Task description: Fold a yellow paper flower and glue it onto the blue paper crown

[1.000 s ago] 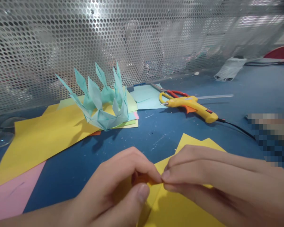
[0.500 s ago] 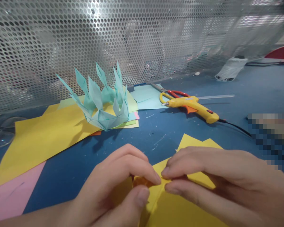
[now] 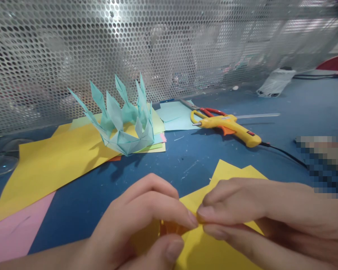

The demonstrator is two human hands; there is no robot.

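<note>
Low in the view, both hands meet over yellow paper. My left hand (image 3: 141, 221) is closed, thumb and forefinger gripping a small folded piece of yellow paper (image 3: 173, 227), its shaded side looking orange. On the right, the thumb and fingertips of my right hand (image 3: 259, 210) pinch the same piece at its edge. Most of that piece is hidden behind the fingers. Below and behind the hands lie yellow sheets (image 3: 214, 255). Farther back stands a pale turquoise folded paper crown (image 3: 126, 142) with tall pointed tips.
Right of the crown lie a yellow glue gun (image 3: 233, 129), its cord running right, and scissors (image 3: 208, 111) on light blue paper (image 3: 174, 116). Yellow paper (image 3: 56, 157) and pink paper (image 3: 25, 232) lie left, by glasses (image 3: 1, 167). Behind rises a perforated metal panel (image 3: 169, 48).
Both hands have shifted slightly right and down with the folded yellow paper. My right fingers have drawn closer together in their pinch. The crown and tools stay put.
</note>
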